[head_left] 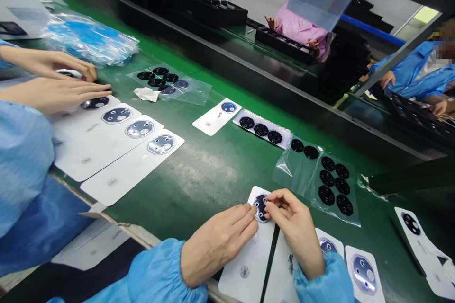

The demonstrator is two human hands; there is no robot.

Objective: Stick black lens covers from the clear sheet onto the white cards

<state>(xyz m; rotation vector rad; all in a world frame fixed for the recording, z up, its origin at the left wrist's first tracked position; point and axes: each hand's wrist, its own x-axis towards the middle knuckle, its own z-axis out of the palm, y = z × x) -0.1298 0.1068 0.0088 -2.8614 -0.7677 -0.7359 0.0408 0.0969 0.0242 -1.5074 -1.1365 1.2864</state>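
Note:
In the head view, a white phone-back-shaped card [247, 246] lies at the bench's front edge, with a dark lens-shaped sticker [261, 207] at its top end. My left hand [220, 241] rests on the card, fingers stretched out and their tips at the sticker's left edge. Thumb and index finger of my right hand [293, 227] are pinched at the sticker's right edge. Beneath my right wrist lies a second white card [279, 270], its top covered by that hand. To the right are more cards with silvery lens areas, one card [365, 277] nearest.
Clear plastic sheets [336, 189] bear several black stickers, as does a pale strip [262, 129]. One card [216, 117] lies farther back. At left, a co-worker's hands [64, 90] work over a row of cards [131, 170]. Two other people sit beyond the metal rail [227, 64].

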